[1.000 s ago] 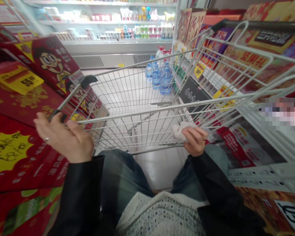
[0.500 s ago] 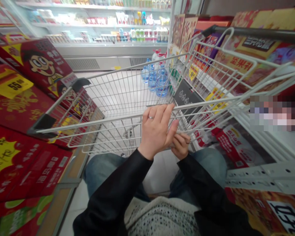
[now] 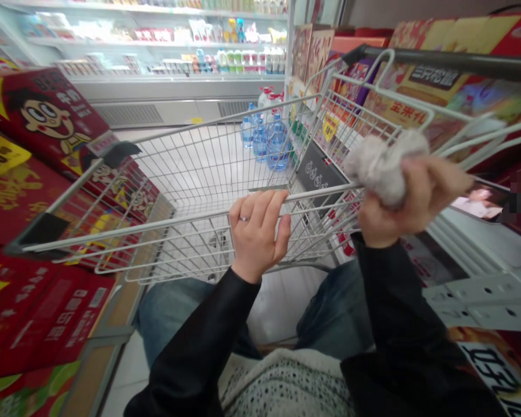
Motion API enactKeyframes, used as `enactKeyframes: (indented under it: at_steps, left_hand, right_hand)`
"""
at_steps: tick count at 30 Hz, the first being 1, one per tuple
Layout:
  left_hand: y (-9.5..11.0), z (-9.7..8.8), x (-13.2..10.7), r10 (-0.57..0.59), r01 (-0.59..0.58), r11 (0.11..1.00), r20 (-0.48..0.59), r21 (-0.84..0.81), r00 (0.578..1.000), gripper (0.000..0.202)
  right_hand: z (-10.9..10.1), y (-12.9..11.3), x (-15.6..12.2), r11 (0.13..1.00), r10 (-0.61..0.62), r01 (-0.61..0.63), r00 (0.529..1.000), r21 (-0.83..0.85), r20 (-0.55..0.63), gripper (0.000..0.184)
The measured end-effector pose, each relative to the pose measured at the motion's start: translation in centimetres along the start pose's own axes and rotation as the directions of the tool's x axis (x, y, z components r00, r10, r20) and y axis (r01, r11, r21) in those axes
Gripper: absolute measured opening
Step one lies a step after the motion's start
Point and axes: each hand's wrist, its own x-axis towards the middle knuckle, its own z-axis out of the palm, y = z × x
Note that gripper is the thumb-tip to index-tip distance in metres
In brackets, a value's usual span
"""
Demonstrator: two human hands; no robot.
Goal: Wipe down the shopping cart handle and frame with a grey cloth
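Note:
My left hand [image 3: 259, 231], with a ring on one finger, is closed over the near top rail of the wire shopping cart [image 3: 186, 219]. In my right hand [image 3: 406, 202] is a crumpled greyish-white cloth [image 3: 380, 165], gripped between thumb and fingers above the cart's rail on the right. The cloth and that hand are slightly blurred. The cart stands sideways before my knees, its dark handle [image 3: 455, 62] at the upper right. A dark panel with round symbols [image 3: 315, 176] is inside its right part.
Red gift boxes [image 3: 47, 110] are stacked on the left. Large water bottles [image 3: 278, 145] stand on the floor beyond the cart, before a lit refrigerated shelf [image 3: 156, 43]. Boxed goods [image 3: 443, 87] fill the right shelf, where a phone with a lit screen [image 3: 481, 200] lies.
My right hand has moved up and right from beside the left hand and now shows a cloth. My left hand stays on the rail. The view has shifted slightly right.

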Motion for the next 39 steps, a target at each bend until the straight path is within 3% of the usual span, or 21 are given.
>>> enactKeyframes:
  at_steps: [3,6,9,11,14,17,20,22,24,26,29,31,33,35,37,39]
  left_hand:
    - [0.1,-0.2,-0.1,-0.001,0.001,1.000,-0.006,0.004,1.000,0.041]
    - [0.0,-0.4,0.0,0.001,-0.001,1.000,0.011,-0.003,1.000,0.041]
    - [-0.3,-0.7,0.1,0.016,-0.017,1.000,0.038,0.008,0.999,0.040]
    - [-0.5,-0.8,0.3,0.027,-0.027,1.000,0.057,0.006,0.998,0.040]
    - [-0.7,-0.8,0.4,0.026,-0.025,1.000,0.055,-0.009,0.998,0.040]
    - [-0.6,-0.7,0.3,-0.001,0.001,1.000,0.030,-0.009,1.000,0.039]
    - [-0.5,-0.6,0.2,-0.008,0.009,1.000,0.033,-0.023,0.999,0.039]
    - [-0.5,-0.6,0.1,-0.012,0.013,1.000,0.038,-0.028,0.999,0.040]
    - [-0.5,-0.6,0.1,-0.020,0.021,1.000,0.036,-0.023,0.999,0.041]
    - [-0.5,-0.7,0.0,-0.022,0.022,1.000,0.030,-0.017,0.999,0.040]
    - [-0.6,-0.8,0.0,-0.022,0.022,1.000,0.032,-0.006,0.999,0.040]
    - [-0.6,-0.9,0.0,-0.024,0.024,1.000,0.032,-0.005,0.999,0.040]
    - [-0.6,-0.9,0.0,-0.024,0.024,1.000,0.027,-0.003,0.999,0.040]
    - [-0.5,-0.7,0.0,-0.020,0.020,1.000,0.011,0.001,1.000,0.039]
    - [-0.5,-0.6,-0.1,-0.016,0.016,1.000,-0.014,0.004,1.000,0.038]
    - [-0.5,-0.4,-0.1,-0.014,0.014,1.000,-0.030,0.003,0.999,0.038]
  right_hand:
    - [-0.9,-6.2,-8.4,0.984,0.072,-0.109,0.966,0.139,0.247,0.033]
    - [-1.3,-12.2,-15.9,0.953,-0.064,-0.061,0.917,0.296,0.395,0.028]
    - [-1.1,-14.8,-19.0,0.933,-0.147,-0.031,0.877,0.359,0.458,0.027]
    - [-1.0,-13.7,-18.1,0.926,-0.182,-0.005,0.870,0.378,0.458,0.028]
    - [-0.7,-8.5,-13.2,0.951,-0.130,0.009,0.918,0.310,0.374,0.034]
    - [-0.4,-2.4,-6.4,0.992,0.060,-0.075,0.988,0.101,0.145,0.043]
    - [0.0,0.1,-3.0,0.987,0.155,-0.157,0.987,-0.043,-0.044,0.043]
    - [-0.1,-1.5,-4.4,0.981,0.196,-0.196,0.981,-0.013,0.004,0.042]
    - [-0.5,-5.0,-8.1,0.968,0.210,-0.230,0.961,0.102,0.180,0.043]
    - [-1.0,-9.1,-12.6,0.959,0.096,-0.188,0.921,0.213,0.376,0.040]
    - [-1.6,-12.9,-17.1,0.951,-0.085,-0.056,0.899,0.305,0.430,0.039]
    - [-1.9,-12.6,-17.1,0.949,-0.130,-0.011,0.895,0.314,0.426,0.039]
    - [-2.0,-9.9,-14.7,0.961,-0.113,-0.006,0.906,0.278,0.409,0.039]
    - [-2.1,-5.6,-10.6,0.981,-0.062,-0.003,0.940,0.192,0.334,0.040]
    - [-1.8,-1.0,-5.9,1.000,-0.024,0.026,0.992,-0.011,0.121,0.042]
    - [-1.5,2.3,-2.4,0.995,0.035,-0.043,0.996,-0.092,-0.082,0.045]
